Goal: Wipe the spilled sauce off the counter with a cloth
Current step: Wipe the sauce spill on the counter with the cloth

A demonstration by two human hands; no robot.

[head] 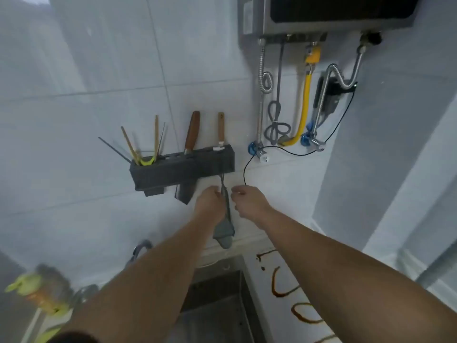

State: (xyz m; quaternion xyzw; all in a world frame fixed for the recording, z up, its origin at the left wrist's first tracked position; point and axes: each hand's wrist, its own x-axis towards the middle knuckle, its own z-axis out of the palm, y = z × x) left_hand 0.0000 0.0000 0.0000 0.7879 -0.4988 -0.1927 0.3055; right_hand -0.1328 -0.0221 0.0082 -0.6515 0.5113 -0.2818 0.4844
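Note:
A grey cloth (224, 233) hangs from beneath the dark wall rack (183, 169), stretched into a thin strip up to the rack's right end. My left hand (210, 201) grips the cloth near its upper part. My right hand (247, 201) is just to the right of the cloth with its fingers curled; whether it touches the cloth I cannot tell. Brown sauce (279, 288) lies in loops and streaks on the white counter (267, 318) to the right of the sink, partly hidden by my right forearm.
A steel sink (217, 305) sits below my arms, with a faucet (141, 248) at its left. The rack holds knives and chopsticks. A water heater (329, 16) with hoses and a black cable hangs at the upper right. Blurred yellow-green items (37, 293) stand lower left.

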